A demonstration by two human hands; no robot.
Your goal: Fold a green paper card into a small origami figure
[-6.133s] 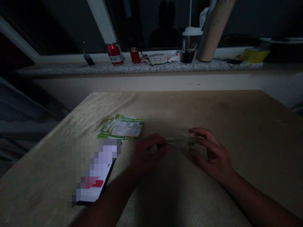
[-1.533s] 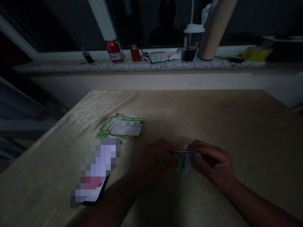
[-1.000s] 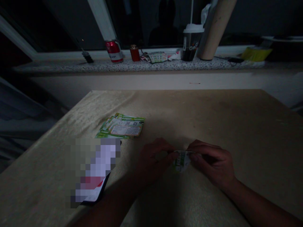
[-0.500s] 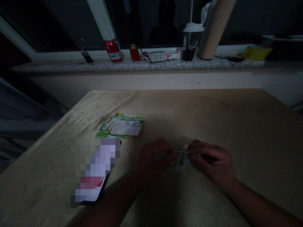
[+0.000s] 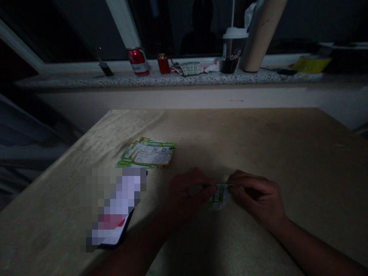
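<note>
A green and white printed paper (image 5: 220, 196) hangs between my two hands, its upper edge a thin pale line. On its left side my left hand (image 5: 191, 189) pinches that edge between thumb and fingers. My right hand (image 5: 257, 193) pinches the right end in the same way. Fingers and shadow hide part of the print. Beyond my left hand lies a fanned stack of similar green and white leaflets (image 5: 153, 153), with small square codes on the top one.
A phone (image 5: 115, 235) with a lit, blurred screen lies left of my left forearm on the cloth-covered table (image 5: 230, 134). Along the stone windowsill (image 5: 115, 80) stand a red can (image 5: 138, 63), an orange bottle (image 5: 163, 64), a lidded cup with straw (image 5: 230, 51) and a cardboard tube (image 5: 263, 36).
Both hands hold the same place and grip. The paper between them has tilted very slightly; everything else stays put.
</note>
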